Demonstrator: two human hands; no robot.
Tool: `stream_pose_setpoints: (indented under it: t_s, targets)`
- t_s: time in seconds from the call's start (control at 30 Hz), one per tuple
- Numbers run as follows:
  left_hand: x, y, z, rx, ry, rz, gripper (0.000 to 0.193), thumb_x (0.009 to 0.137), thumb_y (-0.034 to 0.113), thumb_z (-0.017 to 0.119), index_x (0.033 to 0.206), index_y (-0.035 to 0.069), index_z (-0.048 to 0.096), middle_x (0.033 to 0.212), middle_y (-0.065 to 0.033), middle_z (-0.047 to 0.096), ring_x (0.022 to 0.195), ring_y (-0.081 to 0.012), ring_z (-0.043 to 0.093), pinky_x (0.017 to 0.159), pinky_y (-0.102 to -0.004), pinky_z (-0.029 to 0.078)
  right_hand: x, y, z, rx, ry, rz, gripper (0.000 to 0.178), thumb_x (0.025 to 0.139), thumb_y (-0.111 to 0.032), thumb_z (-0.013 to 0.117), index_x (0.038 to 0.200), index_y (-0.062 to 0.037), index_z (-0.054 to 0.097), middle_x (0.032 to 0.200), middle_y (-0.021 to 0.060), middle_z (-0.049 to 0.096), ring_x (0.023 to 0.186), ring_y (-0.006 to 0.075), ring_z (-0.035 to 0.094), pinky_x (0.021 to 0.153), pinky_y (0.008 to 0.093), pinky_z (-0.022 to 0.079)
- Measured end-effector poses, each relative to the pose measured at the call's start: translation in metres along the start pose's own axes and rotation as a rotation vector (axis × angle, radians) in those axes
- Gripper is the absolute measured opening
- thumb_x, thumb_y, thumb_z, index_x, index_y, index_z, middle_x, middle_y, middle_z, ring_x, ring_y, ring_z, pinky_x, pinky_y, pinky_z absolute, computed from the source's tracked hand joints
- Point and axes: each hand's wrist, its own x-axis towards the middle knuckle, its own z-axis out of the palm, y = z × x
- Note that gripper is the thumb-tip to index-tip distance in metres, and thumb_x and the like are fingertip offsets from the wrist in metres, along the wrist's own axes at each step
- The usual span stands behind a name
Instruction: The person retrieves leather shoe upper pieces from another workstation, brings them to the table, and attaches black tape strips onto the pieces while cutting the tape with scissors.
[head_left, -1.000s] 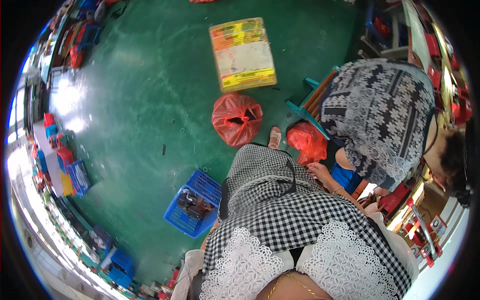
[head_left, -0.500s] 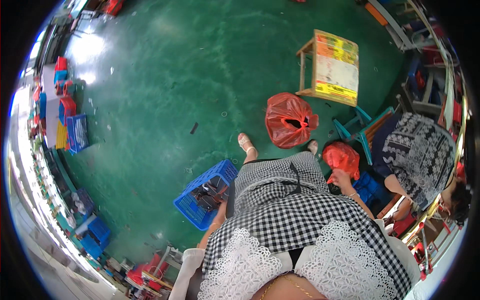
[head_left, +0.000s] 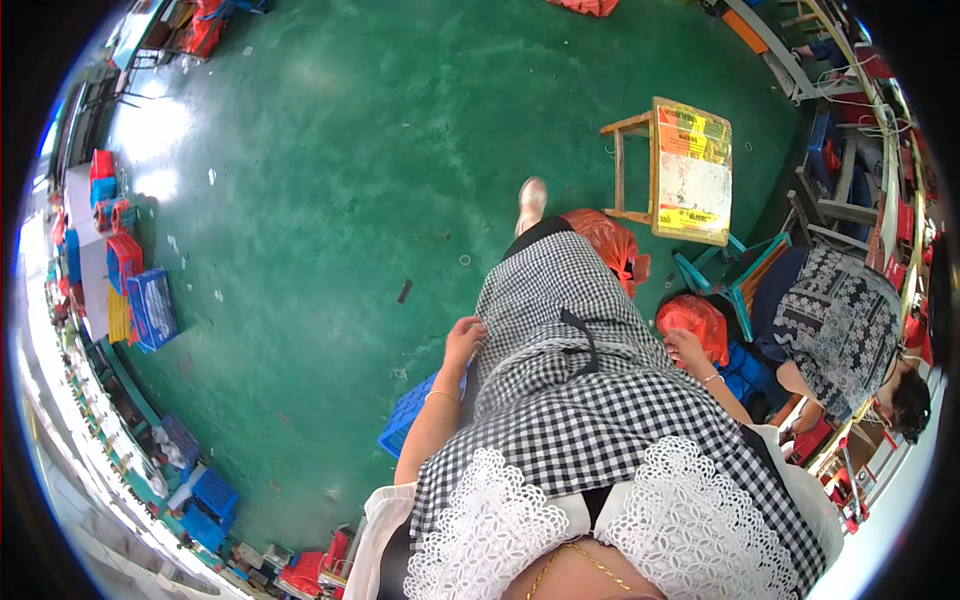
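Observation:
My left hand point(head_left: 463, 342) hangs at the left side of my checked apron point(head_left: 530, 290), its fingers loosely bent and apart with nothing seen in them. Below it, my left forearm and body cover most of a blue plastic basket point(head_left: 403, 415). On the other side, my right hand point(head_left: 686, 349) is slightly open in front of a small tied red plastic bag point(head_left: 695, 318); whether its fingertips touch the bag I cannot tell. A larger red plastic bag point(head_left: 603, 238) stands on the floor ahead, partly hidden by the apron.
A wooden stool point(head_left: 692, 170) with a patched yellow top stands ahead right, by a teal-framed stool point(head_left: 735, 275). A co-worker point(head_left: 835, 325) bends over at the right. Crates point(head_left: 152, 308) line the left side. One of my feet point(head_left: 532, 198) is forward on the green floor.
My left hand has come up out of the blue basket. My right hand has let go of the small red bag's top. One foot has stepped forward, and my body now covers more of the basket.

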Motion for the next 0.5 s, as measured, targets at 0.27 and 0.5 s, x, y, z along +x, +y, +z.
stream_pose_setpoints:
  t_s: [0.27, 0.5]
  targets:
    - [0.084, 0.114, -0.048, 0.486, 0.150, 0.239, 0.033, 0.092, 0.019, 0.061, 0.119, 0.001, 0.063, 0.108, -0.0109, 0.070, 0.097, -0.0189, 0.065, 0.085, -0.0327, 0.052, 0.155, -0.235, 0.087, -0.468, -0.226, -0.263, 0.027, 0.096, -0.029, 0.059, 0.106, -0.0052, 0.067, 0.087, 0.0036, 0.069, 0.070, 0.0104, 0.061, 0.061, 0.0244, 0.049]
    - [-0.019, 0.366, -0.165, 0.726, 0.117, -0.088, 0.017, 0.088, 0.017, 0.058, 0.086, 0.009, 0.073, 0.066, 0.0043, 0.056, 0.050, -0.0105, 0.040, 0.045, -0.0330, 0.033, 0.166, -0.500, 0.025, -0.001, -0.125, -0.460, 0.025, 0.097, -0.020, 0.059, 0.119, -0.0069, 0.062, 0.097, 0.0023, 0.068, 0.083, 0.0092, 0.063, 0.075, 0.0246, 0.052]
